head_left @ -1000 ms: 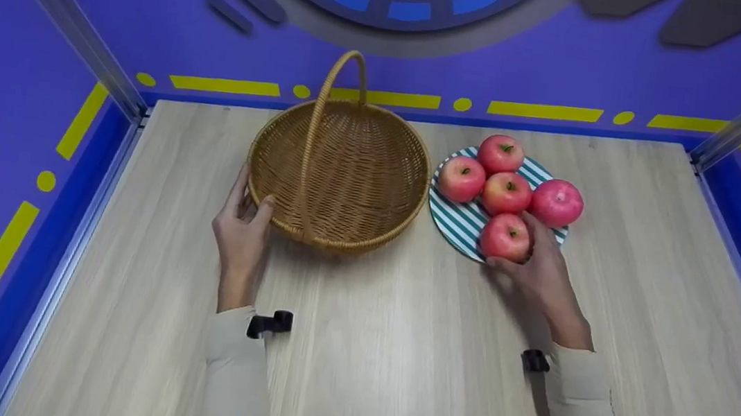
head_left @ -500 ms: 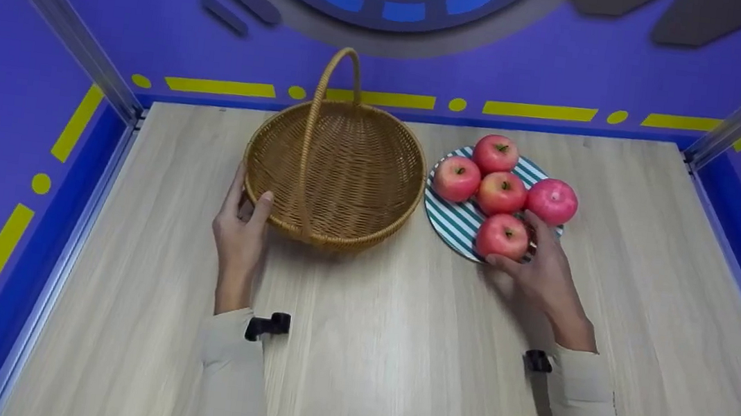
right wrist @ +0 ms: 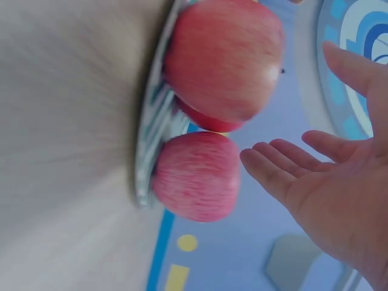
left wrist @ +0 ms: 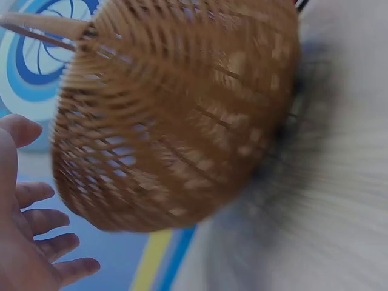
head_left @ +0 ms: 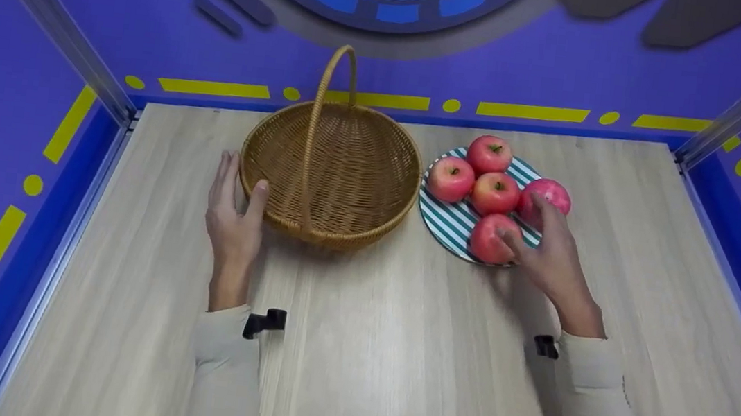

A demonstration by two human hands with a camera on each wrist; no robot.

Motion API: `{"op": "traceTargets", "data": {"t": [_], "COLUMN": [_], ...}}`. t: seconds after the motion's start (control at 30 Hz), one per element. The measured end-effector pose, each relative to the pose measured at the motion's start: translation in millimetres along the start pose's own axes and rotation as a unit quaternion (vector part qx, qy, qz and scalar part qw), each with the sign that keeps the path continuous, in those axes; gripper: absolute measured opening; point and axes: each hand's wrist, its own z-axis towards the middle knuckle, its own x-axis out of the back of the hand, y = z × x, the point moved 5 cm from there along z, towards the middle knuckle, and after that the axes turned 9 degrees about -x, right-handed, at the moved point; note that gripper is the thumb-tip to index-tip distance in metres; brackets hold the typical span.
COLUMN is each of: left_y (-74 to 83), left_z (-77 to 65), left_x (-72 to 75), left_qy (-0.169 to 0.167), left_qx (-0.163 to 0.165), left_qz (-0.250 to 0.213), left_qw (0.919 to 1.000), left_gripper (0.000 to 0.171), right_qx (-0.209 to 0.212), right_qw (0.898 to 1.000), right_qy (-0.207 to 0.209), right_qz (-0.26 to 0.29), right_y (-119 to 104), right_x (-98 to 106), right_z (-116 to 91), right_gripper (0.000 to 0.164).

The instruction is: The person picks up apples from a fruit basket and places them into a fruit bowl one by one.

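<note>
A brown wicker basket (head_left: 364, 172) with one tall arched handle stands at the left back of the table. Beside its left rim is my left hand (head_left: 234, 224), fingers spread and relaxed; the left wrist view shows a gap between the hand and the basket wall (left wrist: 176, 133). To the right, several red apples sit on a round green-and-white striped plate (head_left: 444, 222). My right hand (head_left: 555, 267) hovers over the plate's front right, partly covering the front apple (head_left: 489, 239) and the pinker right apple (head_left: 553, 192). In the right wrist view its fingers (right wrist: 267, 173) are extended, holding nothing.
The pale wooden table (head_left: 355, 346) meets a blue back wall (head_left: 420, 74) just behind the basket and plate. Blue side panels (head_left: 3, 124) with yellow dashes border the table left and right. Basket and plate stand close together.
My right hand has released the front apple and opened, lifting off it; the apple stays on the plate. My left hand has loosened from the basket's rim. The head view has shifted slightly.
</note>
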Motion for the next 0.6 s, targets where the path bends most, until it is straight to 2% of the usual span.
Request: {"op": "traceTargets", "data": {"t": [0.27,0.47,0.6], "left_y": [62.5,111.9,142.3], "left_z": [39.7,63.9,73.2], "left_x": [-2.7,-21.0,-38.2], "left_qy": [0.004,-0.038,-0.075], "left_qx": [-0.109,-0.163,-0.196], "left_qz": [0.007,0.025,0.053], "left_qw": [0.9940,0.9856,0.9762], "left_gripper": [0.071,0.074,0.076], "right_qx": [0.066,0.098,0.107], "right_qw": [0.998,0.994,0.992], "right_qy": [0.015,0.035,0.044], "right_qz": [-0.010,-0.033,-0.050], "right_y": [-28.0,-45.1,-55.0], "right_x": [17.6,31.8,41.5], "right_z": [18.2,30.8,37.2], "right_gripper": [0.078,0.074,0.075]}}
